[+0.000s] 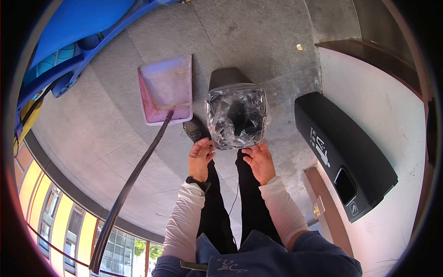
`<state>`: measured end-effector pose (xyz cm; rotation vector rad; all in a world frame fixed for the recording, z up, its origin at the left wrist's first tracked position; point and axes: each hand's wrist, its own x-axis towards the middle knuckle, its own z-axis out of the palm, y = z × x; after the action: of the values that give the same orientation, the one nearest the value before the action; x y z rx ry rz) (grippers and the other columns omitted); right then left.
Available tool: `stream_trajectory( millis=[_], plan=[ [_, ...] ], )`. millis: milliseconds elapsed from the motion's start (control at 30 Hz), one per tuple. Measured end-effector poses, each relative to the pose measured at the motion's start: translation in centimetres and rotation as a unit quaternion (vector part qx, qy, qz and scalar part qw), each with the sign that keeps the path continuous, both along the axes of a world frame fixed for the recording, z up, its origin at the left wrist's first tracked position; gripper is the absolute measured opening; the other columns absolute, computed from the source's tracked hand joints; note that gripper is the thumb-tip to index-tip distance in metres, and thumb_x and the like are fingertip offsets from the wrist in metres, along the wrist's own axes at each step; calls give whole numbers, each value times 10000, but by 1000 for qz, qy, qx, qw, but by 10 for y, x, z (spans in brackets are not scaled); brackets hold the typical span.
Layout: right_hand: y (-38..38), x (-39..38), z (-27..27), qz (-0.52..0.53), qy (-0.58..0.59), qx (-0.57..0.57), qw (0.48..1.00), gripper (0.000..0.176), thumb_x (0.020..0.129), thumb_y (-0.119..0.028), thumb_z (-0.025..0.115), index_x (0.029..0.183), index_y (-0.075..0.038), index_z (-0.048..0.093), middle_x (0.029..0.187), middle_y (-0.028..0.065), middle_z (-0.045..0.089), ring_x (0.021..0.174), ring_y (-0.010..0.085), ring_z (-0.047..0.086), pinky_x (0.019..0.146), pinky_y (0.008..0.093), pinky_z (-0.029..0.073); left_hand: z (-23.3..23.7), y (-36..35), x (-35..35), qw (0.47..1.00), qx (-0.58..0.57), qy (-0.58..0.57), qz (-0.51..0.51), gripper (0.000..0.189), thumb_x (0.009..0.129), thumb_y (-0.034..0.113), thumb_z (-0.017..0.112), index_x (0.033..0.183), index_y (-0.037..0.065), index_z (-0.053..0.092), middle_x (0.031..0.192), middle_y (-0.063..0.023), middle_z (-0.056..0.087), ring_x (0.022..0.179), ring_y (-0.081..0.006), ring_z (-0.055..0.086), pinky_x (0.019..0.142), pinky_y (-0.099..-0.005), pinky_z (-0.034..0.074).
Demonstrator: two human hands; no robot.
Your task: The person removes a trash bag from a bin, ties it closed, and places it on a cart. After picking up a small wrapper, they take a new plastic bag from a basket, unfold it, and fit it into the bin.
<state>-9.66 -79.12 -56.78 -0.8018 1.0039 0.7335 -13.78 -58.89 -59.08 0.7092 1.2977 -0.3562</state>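
An open dark bin (229, 79) with a clear plastic bag (222, 125) lining it sits on the ground in front of my feet. The bag is crumpled inside and folded out over the rim. My left hand (201, 159), with a dark watch on the wrist, is at the near left corner of the rim, its fingers loosely bent and the thumb apart. At the near right corner is my right hand (260, 162), palm up, thumb and fingers apart, fingertips right at the bag's edge. Neither hand shows anything held.
Left of the bin stands a pinkish long-handled dustpan (166, 85), its dark handle (134, 177) slanting toward me. A long black bin lid or cover (344, 152) with white markings leans at the white wall (369, 97). Blue equipment (78, 27) is at the upper left. A small scrap (299, 47) lies on the paving.
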Motion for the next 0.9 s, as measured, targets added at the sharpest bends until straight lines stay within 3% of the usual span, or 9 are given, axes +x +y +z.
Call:
stream_trajectory(
  millis=[33, 133, 167, 367, 467, 567, 667, 900],
  plan=[
    [3, 1, 3, 4, -1, -1, 1000, 141, 885, -121, 518, 1020, -161, 500, 1047, 29, 599, 967, 194, 576, 785, 336, 438, 6, 1, 6, 1000, 25, -8, 10, 230, 872, 157, 576, 1092, 92, 589, 999, -8, 625, 821, -90, 574, 727, -229, 462],
    [3, -9, -2, -34, -10, 7, 999, 132, 889, -117, 521, 1011, -162, 499, 1034, 27, 602, 953, 191, 582, 766, 329, 448, 20, 8, 27, 999, 8, -22, -38, 256, 867, 209, 613, 1100, 106, 595, 966, 13, 626, 796, -69, 563, 714, -204, 442],
    [5, -7, -1, -48, 0, 9, 999, 147, 878, -114, 535, 1012, -161, 495, 1014, 23, 598, 941, 187, 579, 762, 330, 445, 17, 8, 27, 998, 7, -20, -63, 199, 850, 205, 643, 1030, 124, 615, 903, 37, 624, 775, -51, 549, 670, -193, 426],
    [9, 0, -5, -79, 39, 34, 996, 132, 853, -101, 584, 954, -149, 514, 961, 14, 595, 882, 172, 574, 730, 328, 442, -3, 15, 24, 992, -119, -47, -1, 43, 854, 98, 621, 881, 127, 605, 811, 41, 605, 689, -57, 529, 603, -191, 412],
    [9, -13, -17, -67, 46, 46, 996, 122, 844, -92, 598, 936, -138, 533, 957, 12, 598, 876, 164, 571, 726, 325, 439, -3, 13, 24, 991, -122, -33, 40, 23, 873, 61, 576, 878, 83, 582, 750, -5, 591, 642, -118, 547, 572, -228, 445],
    [14, -17, -17, -51, 56, 53, 996, 135, 837, -93, 613, 947, -133, 546, 957, 4, 599, 881, 154, 568, 731, 319, 433, -6, 11, 17, 993, -105, -50, 35, 18, 864, 90, 601, 858, 102, 590, 782, 29, 595, 672, -66, 530, 574, -203, 418],
    [25, -16, -9, -5, 68, 55, 996, 155, 837, -104, 621, 971, -137, 548, 969, -6, 599, 885, 142, 565, 736, 310, 429, 1, 8, 17, 997, 13, -26, -72, 31, 872, 98, 586, 842, 96, 579, 769, 22, 590, 657, -67, 528, 588, -204, 427],
    [52, -21, -14, 4, 77, 45, 996, 81, 852, -68, 596, 925, -99, 580, 937, 23, 623, 859, 145, 591, 755, 296, 450, 28, 9, 38, 982, -9, 117, -146, 40, 883, 96, 548, 851, 82, 528, 794, -9, 595, 720, -115, 594, 639, -223, 475]
  ],
)
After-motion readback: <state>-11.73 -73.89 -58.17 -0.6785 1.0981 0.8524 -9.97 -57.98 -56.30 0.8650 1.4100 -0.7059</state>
